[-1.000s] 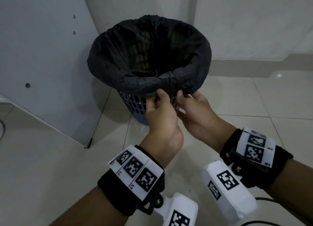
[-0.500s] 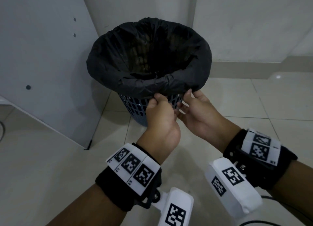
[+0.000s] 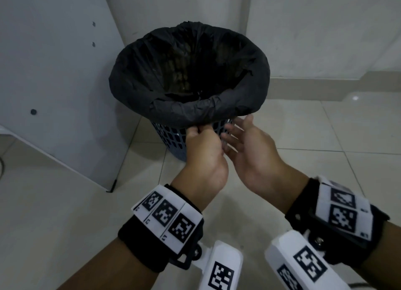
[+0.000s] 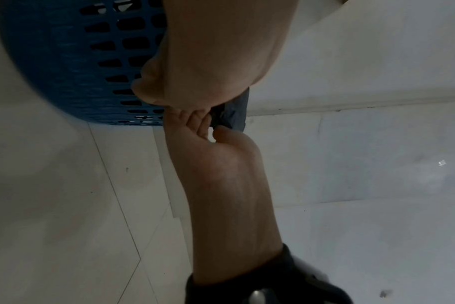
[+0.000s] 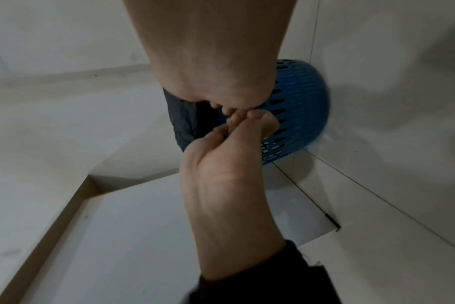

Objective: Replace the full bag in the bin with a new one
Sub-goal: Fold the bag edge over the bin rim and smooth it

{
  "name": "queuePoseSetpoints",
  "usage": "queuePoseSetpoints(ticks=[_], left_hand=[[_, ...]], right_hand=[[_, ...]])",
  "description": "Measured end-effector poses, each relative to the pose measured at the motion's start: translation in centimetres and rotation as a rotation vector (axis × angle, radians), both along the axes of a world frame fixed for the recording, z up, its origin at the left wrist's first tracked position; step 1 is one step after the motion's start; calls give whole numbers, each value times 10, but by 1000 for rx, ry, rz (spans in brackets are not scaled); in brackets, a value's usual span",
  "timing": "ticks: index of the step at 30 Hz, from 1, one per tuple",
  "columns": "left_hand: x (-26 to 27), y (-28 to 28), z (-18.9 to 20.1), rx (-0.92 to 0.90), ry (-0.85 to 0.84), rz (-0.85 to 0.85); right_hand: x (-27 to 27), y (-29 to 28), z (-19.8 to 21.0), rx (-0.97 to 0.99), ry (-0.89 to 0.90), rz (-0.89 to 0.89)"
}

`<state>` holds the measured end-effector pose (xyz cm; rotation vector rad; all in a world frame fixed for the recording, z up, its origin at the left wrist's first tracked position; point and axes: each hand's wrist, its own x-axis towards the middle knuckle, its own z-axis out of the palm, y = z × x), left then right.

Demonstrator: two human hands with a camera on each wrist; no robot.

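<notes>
The black bag [image 3: 188,79] lined the blue perforated bin [image 3: 171,137], its top folded out and down over the rim all the way round, so that only the lower wall of the bin showed beneath the fold. The bin stood on the tiled floor [image 3: 325,137] in the corner, against the back wall [image 3: 314,29] and just beside a pale upright panel [image 3: 54,72] on its left. At the near side of the bin, the left hand [image 3: 204,146] had its fingers curled up under the hanging hem of the bag and pinched that hem between fingertips and thumb. The right hand [image 3: 249,150] was just beside it, palm turned inward, fingers loosely spread and relaxed; its fingertips reached the lower edge of the fold, but it gripped nothing. In the wrist views the two hands met fingertip to fingertip in front of the bin's wall. Both wrists wore black bands with white marker tags [image 3: 167,216].
</notes>
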<state>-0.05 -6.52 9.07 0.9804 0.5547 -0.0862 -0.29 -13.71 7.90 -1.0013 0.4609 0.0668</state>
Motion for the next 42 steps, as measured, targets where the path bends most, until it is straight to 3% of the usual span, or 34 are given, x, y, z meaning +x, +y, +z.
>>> queuePoseSetpoints(ticks=[7,13,30,42], left_hand=[[-7,0,-2,9,-59,-1],[-29,11,-9,-129,-102,249],[0,32,-3,-59,-52,95],[-3,31,-3,-73,51,48]], right_hand=[[3,7,9,-182,-119,154],[10,7,6,-199,-93,152],[17,-10,4,77,-114,218],[24,2,3,123,-70,12]])
